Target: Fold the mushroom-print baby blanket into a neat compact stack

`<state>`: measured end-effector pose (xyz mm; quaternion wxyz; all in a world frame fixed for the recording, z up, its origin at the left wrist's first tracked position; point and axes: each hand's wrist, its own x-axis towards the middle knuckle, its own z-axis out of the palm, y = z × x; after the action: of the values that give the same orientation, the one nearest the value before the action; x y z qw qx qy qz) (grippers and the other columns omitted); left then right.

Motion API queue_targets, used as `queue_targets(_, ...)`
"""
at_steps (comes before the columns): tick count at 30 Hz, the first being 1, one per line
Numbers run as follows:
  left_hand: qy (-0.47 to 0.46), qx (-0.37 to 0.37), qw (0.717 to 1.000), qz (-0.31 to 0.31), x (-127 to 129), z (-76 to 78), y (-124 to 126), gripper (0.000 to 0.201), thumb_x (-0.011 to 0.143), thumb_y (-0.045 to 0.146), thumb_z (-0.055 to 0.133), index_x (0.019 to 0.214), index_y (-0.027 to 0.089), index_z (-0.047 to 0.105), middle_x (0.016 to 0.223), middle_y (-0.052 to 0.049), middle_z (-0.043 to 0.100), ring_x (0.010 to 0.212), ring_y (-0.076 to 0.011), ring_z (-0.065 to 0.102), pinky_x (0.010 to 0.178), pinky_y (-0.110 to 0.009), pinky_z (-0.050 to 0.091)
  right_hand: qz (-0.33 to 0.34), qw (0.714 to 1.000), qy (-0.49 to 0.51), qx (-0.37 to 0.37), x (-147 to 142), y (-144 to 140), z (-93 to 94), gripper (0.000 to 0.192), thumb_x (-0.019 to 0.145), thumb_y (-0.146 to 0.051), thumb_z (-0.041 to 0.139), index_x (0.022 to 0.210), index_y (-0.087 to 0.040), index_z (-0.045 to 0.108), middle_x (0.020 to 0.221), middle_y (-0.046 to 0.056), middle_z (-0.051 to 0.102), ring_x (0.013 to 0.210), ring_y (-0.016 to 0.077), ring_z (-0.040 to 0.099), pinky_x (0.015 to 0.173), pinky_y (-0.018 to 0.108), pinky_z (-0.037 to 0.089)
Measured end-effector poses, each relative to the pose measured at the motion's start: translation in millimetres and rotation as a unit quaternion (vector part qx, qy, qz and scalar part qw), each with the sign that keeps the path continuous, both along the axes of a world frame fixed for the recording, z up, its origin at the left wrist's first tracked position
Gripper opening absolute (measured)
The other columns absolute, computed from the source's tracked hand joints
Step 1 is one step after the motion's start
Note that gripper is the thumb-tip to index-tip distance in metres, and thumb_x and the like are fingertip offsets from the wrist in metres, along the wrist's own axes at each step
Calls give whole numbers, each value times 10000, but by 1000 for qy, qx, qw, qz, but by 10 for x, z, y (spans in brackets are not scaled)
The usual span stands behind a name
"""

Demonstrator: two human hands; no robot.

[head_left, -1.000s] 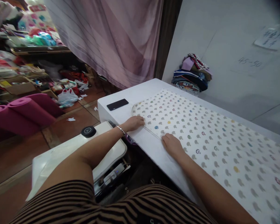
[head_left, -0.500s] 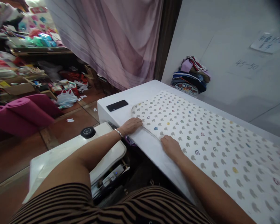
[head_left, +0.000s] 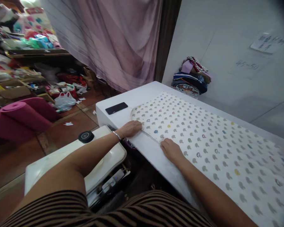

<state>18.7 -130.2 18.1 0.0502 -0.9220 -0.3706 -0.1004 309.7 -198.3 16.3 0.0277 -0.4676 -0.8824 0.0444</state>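
Observation:
A long white cloth (head_left: 203, 126), printed with small grey and coloured motifs, lies spread flat over a white table (head_left: 142, 91). Its far left corner is rounded. My left hand (head_left: 130, 128), a bracelet at its wrist, holds the cloth's near edge close to that corner, with its fingertips curled on the border. Farther along the same edge, my right hand (head_left: 171, 149) is closed on the cloth, thumb and fingers together. A short stretch of edge runs straight between the two hands. The undersides of the fingers are hidden.
A black phone (head_left: 116, 108) rests on the table's left end. Left of me stands a white cabinet-like surface (head_left: 54, 160) with a round black disc (head_left: 86, 136). Folded cloths (head_left: 190, 77) are piled by the wall. A pink curtain (head_left: 123, 41) hangs behind; pink rolls (head_left: 26, 118) stand left.
The view has shifted slightly, so most things sit a little farther left. Both hands keep nearly the same places on the cloth's edge, and the cloth lies as before.

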Motion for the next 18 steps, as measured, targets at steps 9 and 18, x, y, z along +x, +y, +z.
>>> queue_targets(9,-49,-43,998,14,-32,49,16,265,913,248,380,863,207,637,951,-69,619,913,-173,552,833,-304,433,-10,999,11,32,-43,-60,-56,230,928,-160,369,952,-182,597,965,66,582,880,182,491,728,281,353)
queue_targets(18,-55,-126,947,289,214,183,133,294,867,383,422,709,191,578,864,-30,627,825,-167,583,671,-269,416,27,993,28,114,-29,-100,-126,203,845,-84,468,996,-157,583,963,64,566,878,209,470,706,308,360)
